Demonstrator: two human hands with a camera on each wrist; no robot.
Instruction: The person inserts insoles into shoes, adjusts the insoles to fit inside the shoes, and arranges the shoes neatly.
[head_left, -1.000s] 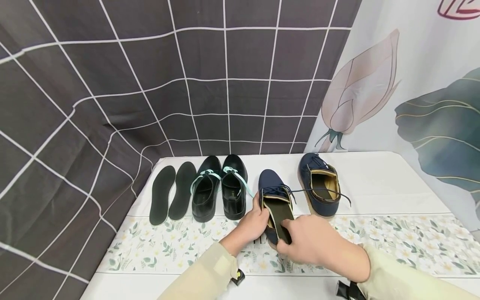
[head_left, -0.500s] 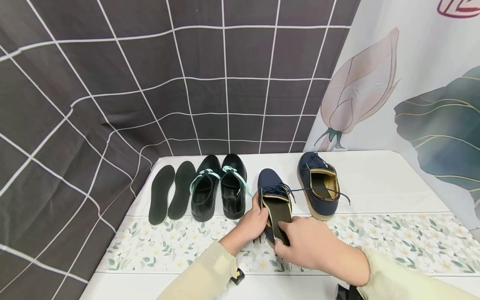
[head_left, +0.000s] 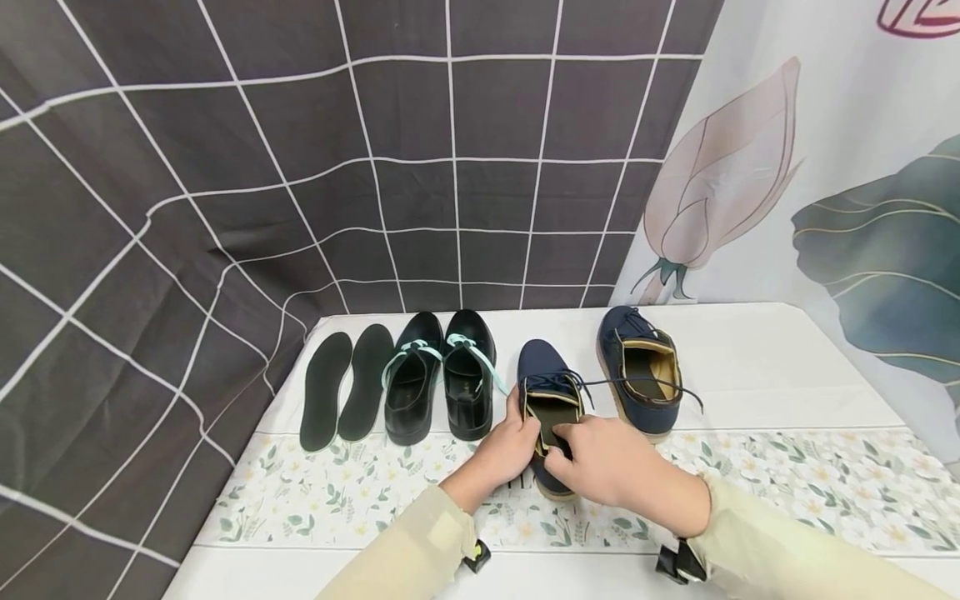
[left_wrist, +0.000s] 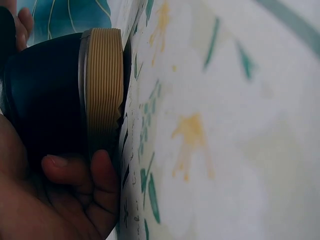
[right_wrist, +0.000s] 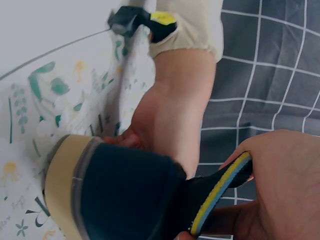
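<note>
A navy lace-up shoe (head_left: 538, 358) lies toe-away on the table. My left hand (head_left: 508, 446) grips it along its left side, fingers near the tan ribbed sole (left_wrist: 104, 75) in the left wrist view. My right hand (head_left: 611, 458) pinches the heel end of a dark insole (head_left: 550, 412) at the shoe's opening. In the right wrist view, the insole's edge (right_wrist: 220, 192) shows yellow and blue layers, and it bends up out of the shoe's heel (right_wrist: 130, 190). The front of the insole is hidden inside the shoe.
A second navy shoe (head_left: 622, 367) stands to the right, a lace stretching across it. Left of my hands are two black shoes (head_left: 467, 392) with mint laces and two dark insoles (head_left: 327, 392). Behind the table (head_left: 757, 367) hangs a dark grid-patterned cloth (head_left: 405, 192).
My right hand has moved slightly away from me, and the insole has slid further into the shoe, uncovering its back heel. The left hand has kept its grip in place.
</note>
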